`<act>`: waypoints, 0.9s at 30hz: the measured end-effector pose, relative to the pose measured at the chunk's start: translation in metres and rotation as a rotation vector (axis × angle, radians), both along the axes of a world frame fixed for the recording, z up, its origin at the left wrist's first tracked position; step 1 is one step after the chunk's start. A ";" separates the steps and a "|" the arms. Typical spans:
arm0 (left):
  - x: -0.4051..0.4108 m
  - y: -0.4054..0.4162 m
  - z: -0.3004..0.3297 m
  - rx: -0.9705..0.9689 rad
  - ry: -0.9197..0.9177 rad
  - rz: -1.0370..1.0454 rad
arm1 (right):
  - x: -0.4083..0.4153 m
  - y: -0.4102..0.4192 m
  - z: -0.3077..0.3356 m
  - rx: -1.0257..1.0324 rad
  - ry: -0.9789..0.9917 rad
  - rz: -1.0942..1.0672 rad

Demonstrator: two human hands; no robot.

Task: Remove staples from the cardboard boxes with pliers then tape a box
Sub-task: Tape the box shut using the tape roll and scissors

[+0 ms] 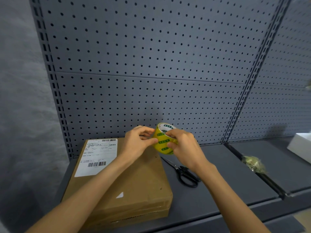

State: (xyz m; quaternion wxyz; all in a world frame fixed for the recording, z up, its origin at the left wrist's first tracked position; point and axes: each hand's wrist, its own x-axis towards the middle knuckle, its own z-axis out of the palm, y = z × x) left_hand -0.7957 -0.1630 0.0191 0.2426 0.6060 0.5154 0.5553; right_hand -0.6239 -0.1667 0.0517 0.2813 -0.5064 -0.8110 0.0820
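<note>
Cardboard box point(127, 179): brown, flat, lying closed on the grey shelf point(218, 187) in the lower centre of the frame. White shipping label point(98, 157) with barcodes on its top, toward the far left corner; a small white scrap nearer the front edge.

Scissors point(183, 172): black handles, blades closed, lying on the shelf just right of the box, partly under my right forearm.

Roll of tape point(164, 140): yellow with green print, held in the air above the far right corner of the box, at frame centre.

My left hand point(136, 143): thumb and fingertips pinching at the left side of the roll.

My right hand point(183, 147): fingers curled over the roll's top rim, thumb against its outer face, gripping it.

Crumpled wad of clear tape point(254, 163): on the shelf at right, well apart from the box.

White box point(301, 147): at the right edge, partly cut off.

Pegboard point(151, 64): grey, perforated, filling the upper frame behind the shelf.
</note>
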 end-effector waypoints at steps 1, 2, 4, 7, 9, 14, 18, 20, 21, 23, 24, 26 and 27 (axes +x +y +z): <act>0.000 0.000 0.001 0.008 -0.013 0.007 | 0.000 0.000 0.000 0.000 0.005 -0.001; 0.000 -0.001 0.002 0.004 -0.026 0.009 | 0.000 0.000 0.001 0.001 0.007 0.001; 0.000 -0.001 0.004 -0.031 -0.057 -0.012 | 0.000 -0.001 0.001 0.002 0.006 0.003; 0.000 -0.001 0.007 -0.063 -0.090 -0.056 | 0.000 -0.002 0.001 0.007 0.009 0.013; 0.001 -0.002 0.008 -0.062 -0.077 -0.060 | 0.000 -0.003 0.000 0.006 0.006 0.021; 0.000 -0.004 0.009 -0.026 -0.055 -0.081 | 0.007 -0.003 -0.003 -0.066 0.069 0.102; 0.003 -0.004 0.009 -0.049 -0.056 -0.088 | 0.012 -0.003 -0.009 -0.202 0.310 0.179; 0.005 -0.004 0.009 -0.062 -0.034 -0.072 | 0.014 -0.003 -0.012 -0.184 0.322 0.173; 0.005 -0.005 0.009 -0.060 -0.022 -0.058 | 0.013 -0.003 -0.012 -0.169 0.321 0.167; 0.007 -0.006 0.010 -0.039 0.001 -0.023 | 0.012 0.000 -0.009 -0.141 0.308 0.148; 0.008 -0.007 0.011 -0.030 0.012 -0.003 | 0.011 0.002 -0.008 -0.126 0.280 0.133; 0.010 -0.008 0.012 -0.010 0.025 0.034 | 0.010 0.007 -0.006 -0.101 0.207 0.089; 0.011 -0.009 0.011 0.001 0.026 0.046 | 0.010 0.009 -0.005 -0.094 0.177 0.060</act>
